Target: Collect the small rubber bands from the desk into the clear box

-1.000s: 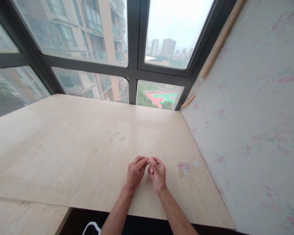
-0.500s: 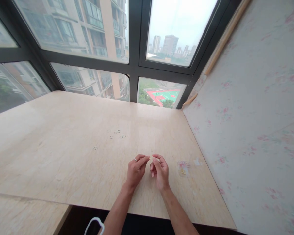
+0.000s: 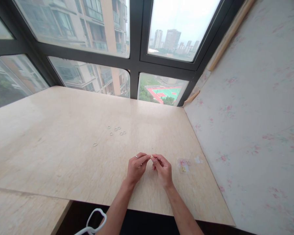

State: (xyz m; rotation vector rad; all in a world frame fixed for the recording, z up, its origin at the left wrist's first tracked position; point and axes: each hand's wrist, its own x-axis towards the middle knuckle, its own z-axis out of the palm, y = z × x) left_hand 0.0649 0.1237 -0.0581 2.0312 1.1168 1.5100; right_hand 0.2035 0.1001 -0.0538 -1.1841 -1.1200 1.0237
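Observation:
My left hand (image 3: 136, 169) is closed in a pinch, thumb against forefinger, low over the tabletop (image 3: 63, 156). Opposite it, my right hand (image 3: 164, 169) is pinched too, and the fingertips of both hands meet. Between them shows a tiny pale yellowish thing (image 3: 151, 156), too small to name. A ring sits on a finger of my left hand. To the right of my right hand lies a small clear plastic bag (image 3: 184, 165) with pink and yellow small pieces on or in it.
Several thin rings (image 3: 116, 130) lie in a loose group beyond my left hand, with one ring (image 3: 95, 144) apart to the left. A white scrap (image 3: 198, 159) lies near the papered wall (image 3: 254, 130). A white cord loop (image 3: 97, 212) hangs by the front edge.
My right hand's fingertips have closed in on those of my left hand, and the gap between them is gone. The view has tilted slightly.

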